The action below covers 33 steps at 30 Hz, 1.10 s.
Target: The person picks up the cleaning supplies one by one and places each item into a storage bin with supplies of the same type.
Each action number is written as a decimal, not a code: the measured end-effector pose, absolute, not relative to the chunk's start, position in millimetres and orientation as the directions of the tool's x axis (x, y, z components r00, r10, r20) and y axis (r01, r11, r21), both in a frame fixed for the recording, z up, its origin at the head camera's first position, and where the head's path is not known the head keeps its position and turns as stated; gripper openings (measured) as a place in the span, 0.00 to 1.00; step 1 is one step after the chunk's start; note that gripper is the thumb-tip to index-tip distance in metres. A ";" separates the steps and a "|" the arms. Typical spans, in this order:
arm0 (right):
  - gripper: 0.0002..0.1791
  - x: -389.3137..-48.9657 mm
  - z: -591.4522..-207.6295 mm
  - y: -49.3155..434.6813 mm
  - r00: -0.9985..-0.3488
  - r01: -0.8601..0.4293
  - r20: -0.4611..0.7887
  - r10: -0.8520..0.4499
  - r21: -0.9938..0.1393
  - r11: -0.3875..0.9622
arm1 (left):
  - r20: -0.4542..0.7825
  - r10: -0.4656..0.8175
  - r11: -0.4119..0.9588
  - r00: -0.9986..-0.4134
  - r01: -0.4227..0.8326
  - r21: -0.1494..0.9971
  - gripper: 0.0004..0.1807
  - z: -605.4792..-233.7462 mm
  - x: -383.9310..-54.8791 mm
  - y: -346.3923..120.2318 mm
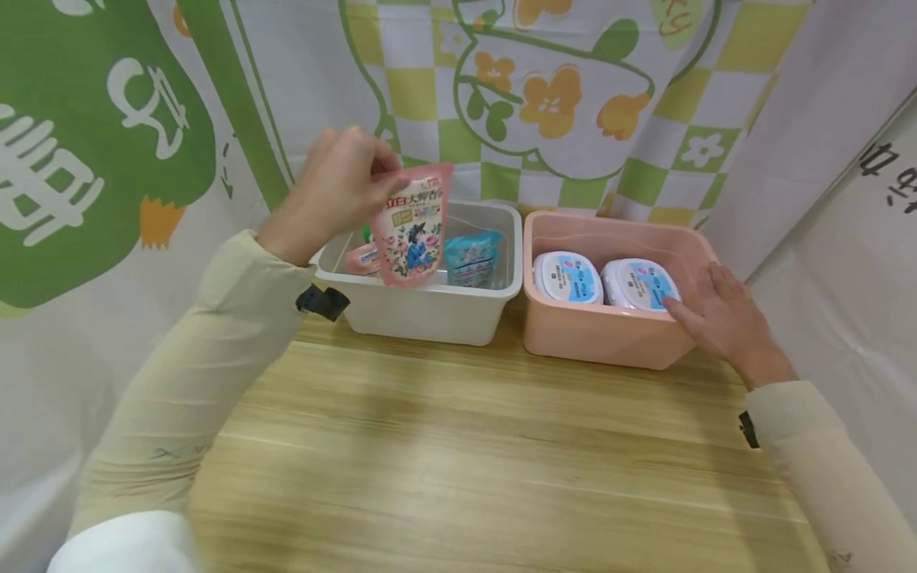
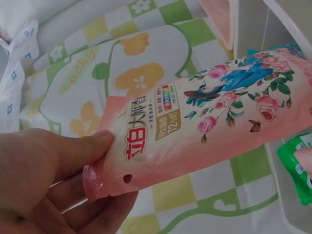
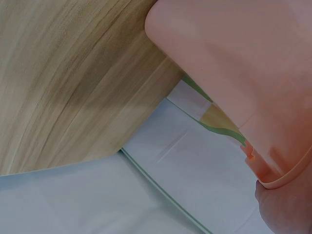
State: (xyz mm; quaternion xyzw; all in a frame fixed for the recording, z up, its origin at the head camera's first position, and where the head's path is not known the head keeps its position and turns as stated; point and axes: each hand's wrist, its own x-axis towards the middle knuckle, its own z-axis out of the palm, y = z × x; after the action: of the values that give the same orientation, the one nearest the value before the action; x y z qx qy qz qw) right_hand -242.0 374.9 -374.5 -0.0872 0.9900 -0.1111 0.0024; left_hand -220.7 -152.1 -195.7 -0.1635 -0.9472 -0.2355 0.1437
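My left hand (image 1: 344,187) pinches a pink laundry detergent pouch (image 1: 415,231) by its top corner. The pouch, printed with flowers and a figure in blue, hangs tilted over the front of the white bin (image 1: 423,314). In the left wrist view, the thumb lies on the front of the pouch (image 2: 219,107) with fingers behind it. Inside the white bin are a blue pouch (image 1: 473,259) and a pink-and-white pack (image 1: 364,259). My right hand (image 1: 727,318) rests on the right front corner of the pink bin (image 1: 602,334), fingers fairly straight along its rim.
Two white-and-blue lidded tubs, a left one (image 1: 569,277) and a right one (image 1: 641,284), sit in the pink bin. Both bins stand side by side at the back of the wooden table (image 1: 501,454). Printed curtains (image 1: 573,103) hang behind and at the sides.
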 end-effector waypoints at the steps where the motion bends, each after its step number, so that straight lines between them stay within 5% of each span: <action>1: 0.58 -242.1 -374.6 375.0 -0.985 -0.169 0.012 -0.170 -0.220 0.961 | 0.352 0.238 0.836 -0.905 0.375 0.401 0.10 -196.1 -223.5 -151.6; 23: 0.56 -244.2 -378.8 376.0 -0.981 -0.191 0.072 -0.179 -0.240 0.952 | 0.406 0.213 0.803 -0.889 0.396 0.446 0.10 -242.9 -285.6 -129.6; 33: 0.54 -244.9 -377.6 376.6 -0.975 -0.215 0.107 -0.195 -0.235 0.948 | 0.337 0.231 0.775 -0.913 0.382 0.504 0.08 -267.2 -299.0 -121.0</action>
State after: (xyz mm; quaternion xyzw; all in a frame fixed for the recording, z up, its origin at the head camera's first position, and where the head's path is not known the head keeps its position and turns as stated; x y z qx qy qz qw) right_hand -244.9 376.6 -377.6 -0.1040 0.9860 -0.1234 -0.0410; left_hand -299.0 -121.0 -267.2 -0.1640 -0.9331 -0.2928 0.1290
